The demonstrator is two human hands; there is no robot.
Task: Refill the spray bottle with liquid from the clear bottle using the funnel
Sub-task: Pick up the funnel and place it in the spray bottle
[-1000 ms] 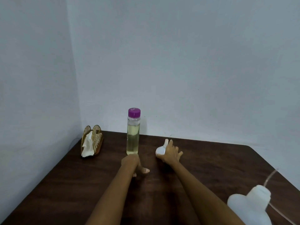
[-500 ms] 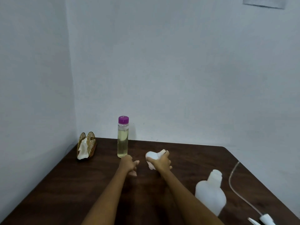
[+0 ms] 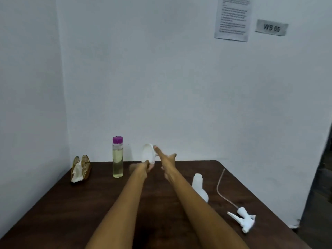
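The funnel (image 3: 148,153) is up off the table, pinched low by the left hand (image 3: 143,167); the right hand (image 3: 166,157) is spread, fingers touching its rim. The open spray bottle (image 3: 199,187) stands upright right of the right forearm, nearer that arm.

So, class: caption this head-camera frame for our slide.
Both hands, left and right, lift the funnel between capped clear bottle and open spray bottle.

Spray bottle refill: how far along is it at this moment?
Done: the spray head is off, lying on the table beside the open spray bottle. In hand: both hands, left hand and right hand, hold up the funnel. Left: seat it, uncap the clear bottle, pour, refit.
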